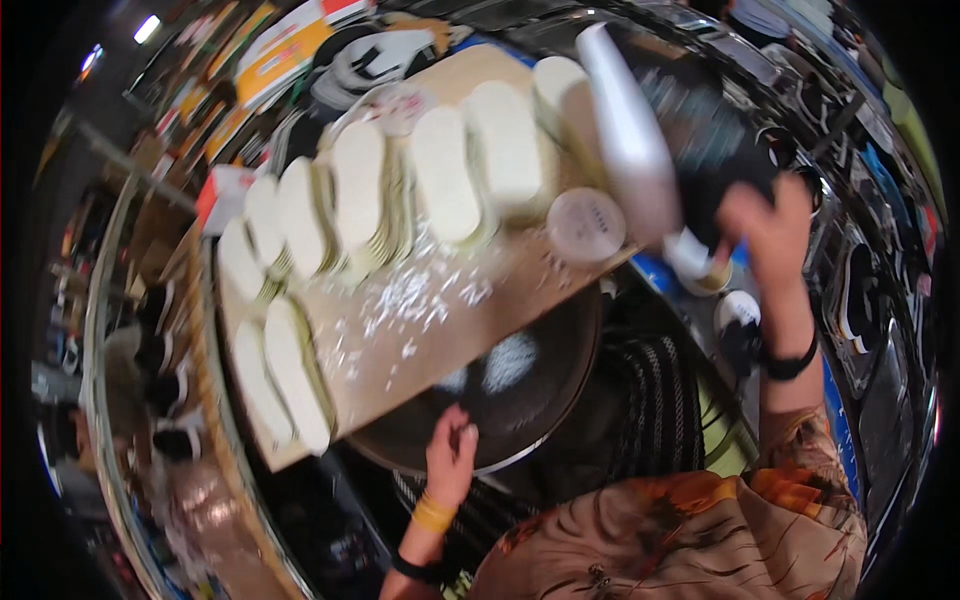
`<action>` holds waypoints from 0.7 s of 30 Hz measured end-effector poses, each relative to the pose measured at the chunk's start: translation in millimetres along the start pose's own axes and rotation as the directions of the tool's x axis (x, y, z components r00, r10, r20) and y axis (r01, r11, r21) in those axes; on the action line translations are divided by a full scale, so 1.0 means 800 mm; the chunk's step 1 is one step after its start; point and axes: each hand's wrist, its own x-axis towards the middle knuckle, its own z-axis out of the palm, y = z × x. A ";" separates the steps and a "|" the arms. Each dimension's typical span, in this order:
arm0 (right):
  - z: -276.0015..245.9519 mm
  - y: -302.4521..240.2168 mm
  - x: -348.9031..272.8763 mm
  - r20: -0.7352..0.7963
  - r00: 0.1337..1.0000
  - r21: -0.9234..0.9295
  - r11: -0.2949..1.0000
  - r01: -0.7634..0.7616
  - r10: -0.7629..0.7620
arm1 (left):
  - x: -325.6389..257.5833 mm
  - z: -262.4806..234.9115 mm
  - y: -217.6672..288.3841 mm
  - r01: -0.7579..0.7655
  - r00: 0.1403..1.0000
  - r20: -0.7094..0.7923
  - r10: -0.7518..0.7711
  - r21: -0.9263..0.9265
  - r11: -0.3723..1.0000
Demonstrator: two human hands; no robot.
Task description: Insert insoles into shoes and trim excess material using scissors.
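My left hand, with a yellow band at the wrist, is over the near rim of a dark round pan. Its fingers are curled together; anything within them is too small to make out. Raised at the right, my right hand is smeared by motion and touches or nears a blurred black shoe-like thing. Beside that, a long white sole-shaped piece is blurred too. Stacks of cream insoles line the board. White slips lie scattered before them, and more rest in the pan.
A round lidded tub sits at the board's right corner. Metal racks with shoes stand along the right side. A railing and more shoes are at left. Boxes pile up at the back.
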 end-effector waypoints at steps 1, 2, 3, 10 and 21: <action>0.018 -0.028 -0.035 0.181 0.919 -0.257 0.885 0.389 -0.351 | -0.011 -0.009 0.017 0.117 0.993 0.026 -0.117 -0.415 0.902; 0.036 -0.053 -0.071 0.347 0.773 -0.272 0.732 0.625 -0.531 | -0.025 -0.022 0.034 0.023 1.000 0.020 -0.014 -0.576 0.817; 0.055 -0.075 -0.107 0.606 0.658 -0.125 0.763 0.634 -0.447 | -0.039 -0.033 0.050 -0.045 0.999 -0.021 0.043 -0.715 0.697; 0.179 -0.117 -0.249 0.803 0.347 0.232 0.791 0.566 -0.484 | -0.077 -0.034 0.003 -0.198 0.872 -0.477 -0.113 -0.552 0.810; -0.092 0.068 -0.270 -0.122 0.791 -0.837 0.365 -0.407 0.600 | -0.091 -0.069 -0.023 -0.252 0.828 -0.446 0.340 0.247 0.936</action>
